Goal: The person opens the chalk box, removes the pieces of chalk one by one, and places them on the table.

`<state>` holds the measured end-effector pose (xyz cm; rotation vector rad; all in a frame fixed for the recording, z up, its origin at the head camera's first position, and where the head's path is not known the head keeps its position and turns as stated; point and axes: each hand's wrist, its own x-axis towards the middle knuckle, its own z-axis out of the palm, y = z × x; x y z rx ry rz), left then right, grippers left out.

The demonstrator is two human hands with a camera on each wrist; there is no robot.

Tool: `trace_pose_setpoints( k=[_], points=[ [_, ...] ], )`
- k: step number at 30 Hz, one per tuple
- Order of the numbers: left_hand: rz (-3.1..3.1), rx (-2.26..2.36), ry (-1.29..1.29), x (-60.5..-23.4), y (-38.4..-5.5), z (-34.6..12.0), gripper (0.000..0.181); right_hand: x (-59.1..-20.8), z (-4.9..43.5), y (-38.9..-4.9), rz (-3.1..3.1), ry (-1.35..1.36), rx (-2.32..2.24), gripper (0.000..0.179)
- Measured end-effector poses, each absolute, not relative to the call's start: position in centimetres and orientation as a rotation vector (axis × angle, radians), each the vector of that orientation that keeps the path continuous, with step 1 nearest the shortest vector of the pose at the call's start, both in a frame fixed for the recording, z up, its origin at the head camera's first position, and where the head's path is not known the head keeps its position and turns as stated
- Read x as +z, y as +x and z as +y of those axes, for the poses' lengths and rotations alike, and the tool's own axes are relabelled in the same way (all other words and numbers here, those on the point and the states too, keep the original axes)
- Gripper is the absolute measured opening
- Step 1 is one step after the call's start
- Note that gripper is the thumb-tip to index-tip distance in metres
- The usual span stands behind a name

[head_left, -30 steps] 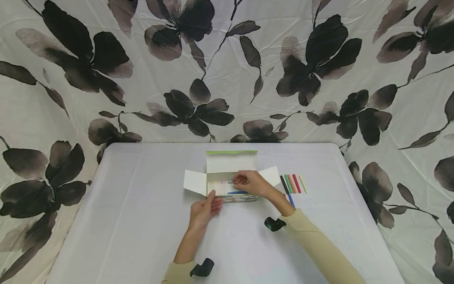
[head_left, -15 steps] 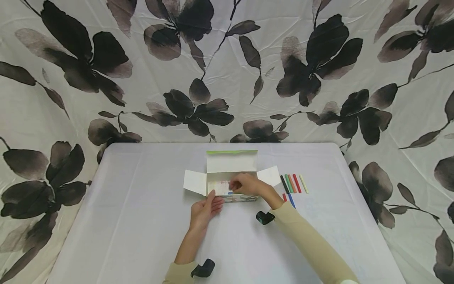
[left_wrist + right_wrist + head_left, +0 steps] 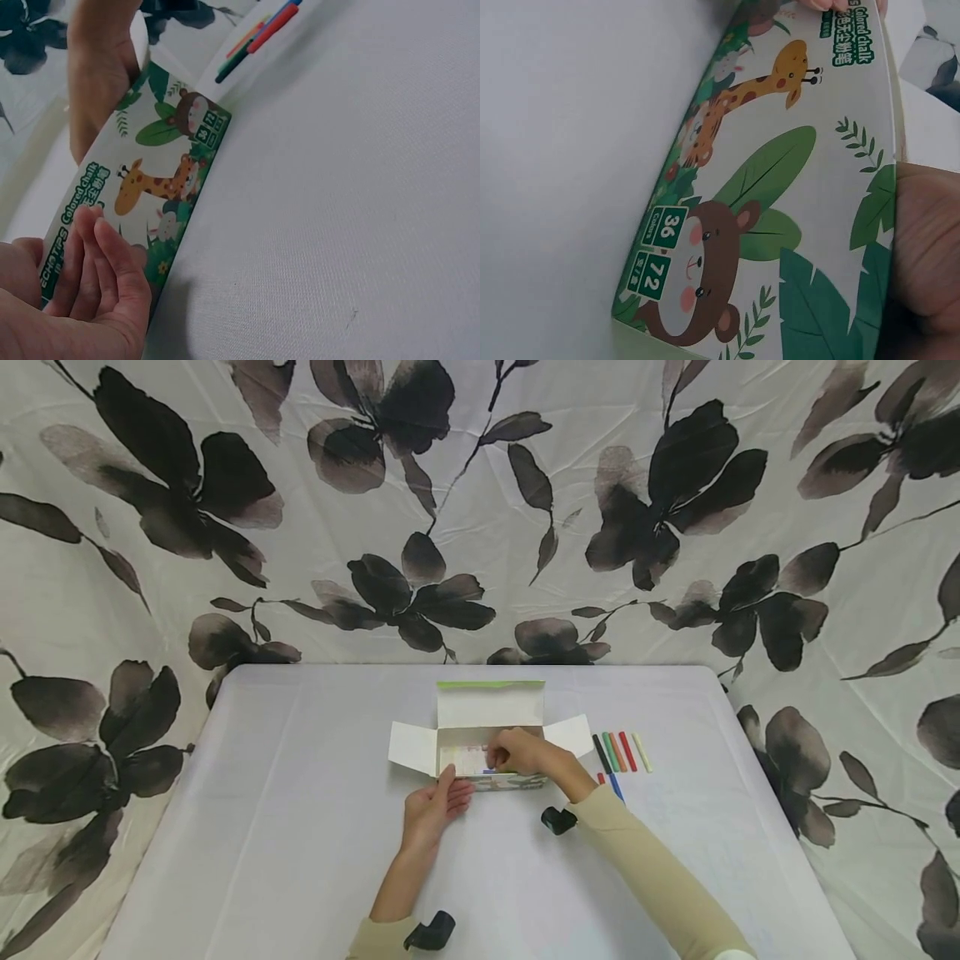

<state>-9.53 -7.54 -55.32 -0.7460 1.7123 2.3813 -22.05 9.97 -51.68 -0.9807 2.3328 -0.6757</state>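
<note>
An open box (image 3: 492, 782) labelled "Colored Chalk", with cartoon animals on its front (image 3: 142, 187), sits mid-table with its flaps spread. My left hand (image 3: 431, 810) holds its near wall at the left end, thumb at the rim and fingers against the front (image 3: 97, 277). My right hand (image 3: 519, 752) reaches inside, fingers bent down near the floor of the box. A bit of a blue stick (image 3: 489, 771) shows by its fingertips. The box wall hides those fingertips in the right wrist view, and I cannot tell what they hold.
Right of the box lie several coloured sticks: black (image 3: 602, 753), green (image 3: 613, 752), orange (image 3: 618, 752), red (image 3: 627, 752) and pale yellow (image 3: 642, 752). A blue stick (image 3: 617, 787) and another red one (image 3: 601, 778) lie nearer. The right side flap (image 3: 570, 735) sticks out towards them.
My right hand has shifted a little left and nearer inside the box. The grey piece seen at its fingertips and most of the blue stick are now hidden. My left hand stays put.
</note>
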Motion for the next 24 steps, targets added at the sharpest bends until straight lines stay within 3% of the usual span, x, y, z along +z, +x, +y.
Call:
trace_pose_setpoints(
  k=[17,24],
  points=[
    [1.726,2.375,-0.716,-55.4,-9.4,-7.7,0.053,-51.0,10.7,-21.6,2.353,-1.029,-0.658,0.003],
    [1.737,2.369,-0.701,-55.5,-9.4,-7.8,0.054,-50.8,12.2,-21.1,2.405,-1.133,-0.880,0.017]
  ],
)
